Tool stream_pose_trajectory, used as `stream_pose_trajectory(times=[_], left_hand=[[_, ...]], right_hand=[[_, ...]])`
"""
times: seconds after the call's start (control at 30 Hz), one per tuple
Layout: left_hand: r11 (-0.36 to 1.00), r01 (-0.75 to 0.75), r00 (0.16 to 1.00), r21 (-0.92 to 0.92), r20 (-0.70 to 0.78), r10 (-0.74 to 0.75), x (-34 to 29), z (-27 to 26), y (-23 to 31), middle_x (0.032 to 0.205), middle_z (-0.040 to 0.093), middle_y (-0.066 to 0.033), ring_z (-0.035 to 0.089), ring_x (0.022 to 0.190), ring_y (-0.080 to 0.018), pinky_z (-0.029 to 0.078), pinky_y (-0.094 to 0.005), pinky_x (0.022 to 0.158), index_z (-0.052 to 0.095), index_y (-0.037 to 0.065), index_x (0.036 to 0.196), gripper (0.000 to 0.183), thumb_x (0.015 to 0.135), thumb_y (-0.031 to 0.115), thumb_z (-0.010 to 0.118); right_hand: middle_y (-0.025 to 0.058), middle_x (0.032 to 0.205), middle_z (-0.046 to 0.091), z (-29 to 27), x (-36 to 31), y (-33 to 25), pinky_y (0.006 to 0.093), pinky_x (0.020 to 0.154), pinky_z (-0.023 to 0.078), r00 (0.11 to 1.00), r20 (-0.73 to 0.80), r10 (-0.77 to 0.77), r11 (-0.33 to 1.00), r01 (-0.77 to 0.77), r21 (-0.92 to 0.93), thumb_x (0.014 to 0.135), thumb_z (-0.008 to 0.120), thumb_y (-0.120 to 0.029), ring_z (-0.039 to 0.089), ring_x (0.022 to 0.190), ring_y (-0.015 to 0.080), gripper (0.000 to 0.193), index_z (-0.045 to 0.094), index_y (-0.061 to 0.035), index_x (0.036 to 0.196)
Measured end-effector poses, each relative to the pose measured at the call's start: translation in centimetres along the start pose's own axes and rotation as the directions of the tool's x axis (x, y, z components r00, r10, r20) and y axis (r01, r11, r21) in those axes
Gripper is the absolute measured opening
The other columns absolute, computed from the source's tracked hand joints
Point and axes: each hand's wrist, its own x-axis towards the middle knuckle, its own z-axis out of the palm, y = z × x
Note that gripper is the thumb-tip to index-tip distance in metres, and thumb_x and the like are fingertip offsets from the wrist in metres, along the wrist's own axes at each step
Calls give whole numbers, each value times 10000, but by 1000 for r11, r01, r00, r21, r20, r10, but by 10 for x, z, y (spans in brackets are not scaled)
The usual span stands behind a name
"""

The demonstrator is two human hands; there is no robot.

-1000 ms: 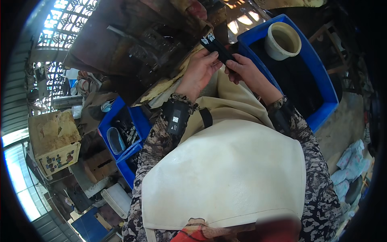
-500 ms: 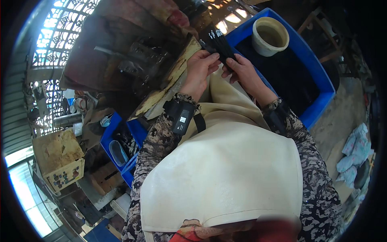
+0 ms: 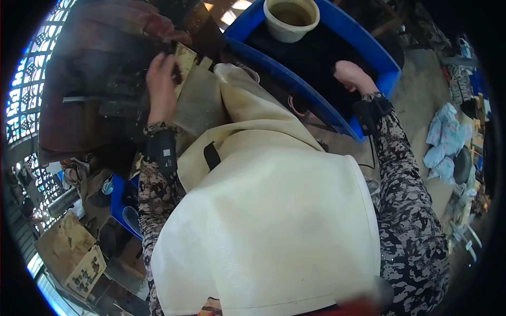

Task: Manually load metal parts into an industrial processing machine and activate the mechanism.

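Observation:
My left hand (image 3: 162,84) is raised at the edge of a dark, wet machine (image 3: 113,97), beside a worn yellowish board (image 3: 184,60). Its fingers are curled, with something small and dark at the fingertips that I cannot make out. Over the blue tub (image 3: 287,81) on the right is my right hand (image 3: 354,76), its fingers bent in. Whatever it holds, if anything, is lost against the tub's dark inside. A pale round bucket (image 3: 290,34) stands in the far part of the tub. The black rods from before do not show clearly.
My cream apron (image 3: 274,221) spreads across my lap. Reddish-brown cloth (image 3: 142,26) drapes the machine. At lower left are another blue bin (image 3: 124,210) and a worn box with a control panel (image 3: 87,271). Pale patterned cloth (image 3: 445,139) lies on the floor at right.
My hands, together on a bundle of thin black rods with silvery tips, have parted. The left has moved to the machine's edge, the right over the tub. The view has shifted right.

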Motion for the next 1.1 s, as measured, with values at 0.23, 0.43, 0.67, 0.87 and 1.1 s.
stream_pose_trajectory(times=[0.23, 0.43, 0.67, 0.87, 1.1], left_hand=[[976, 209, 957, -63, 216, -191, 35, 51, -35, 898, 614, -125, 609, 697, -166, 513, -272, 591, 479, -24, 1196, 367, 855, -19, 615], [953, 280, 954, -117, 150, -261, 63, 83, -64, 966, 567, -149, 630, 809, -235, 578, -344, 731, 465, -28, 1128, 331, 833, -73, 608], [955, 283, 959, -92, 11, -284, 76, 106, -95, 911, 575, -146, 656, 709, -256, 598, -337, 602, 465, -55, 1080, 312, 833, -12, 651], [915, 403, 909, 31, 108, -404, 94, 89, -118, 836, 588, -155, 654, 568, -248, 577, -342, 476, 475, -73, 989, 383, 822, 178, 712], [693, -48, 986, 719, -76, 148, 72, 85, -99, 941, 607, -158, 604, 850, -268, 474, -343, 720, 585, -42, 1049, 492, 811, 369, 714]], right_hand=[[179, 644, 600, 12, 29, 49, 393, 484, 535, 998, 32, 53, 998, -55, 36, 798, 466, -58, 653, 585, 308, 181, 610, 46, 760], [225, 739, 652, 9, 16, 45, 385, 526, 551, 999, 42, 1, 1000, 0, -24, 794, 444, -35, 673, 614, 325, 230, 635, 95, 806], [213, 719, 653, 4, 11, 33, 382, 537, 557, 998, 59, 12, 997, -7, -78, 786, 449, -31, 675, 609, 320, 223, 626, 102, 763], [160, 615, 581, 2, 5, 37, 390, 434, 513, 990, -10, -138, 990, 138, 10, 811, 488, -79, 619, 521, 282, 185, 595, 42, 721], [175, 728, 641, 1, 5, 36, 386, 515, 535, 998, 35, -49, 996, 52, -79, 812, 511, -107, 645, 608, 287, 213, 640, 58, 848]])
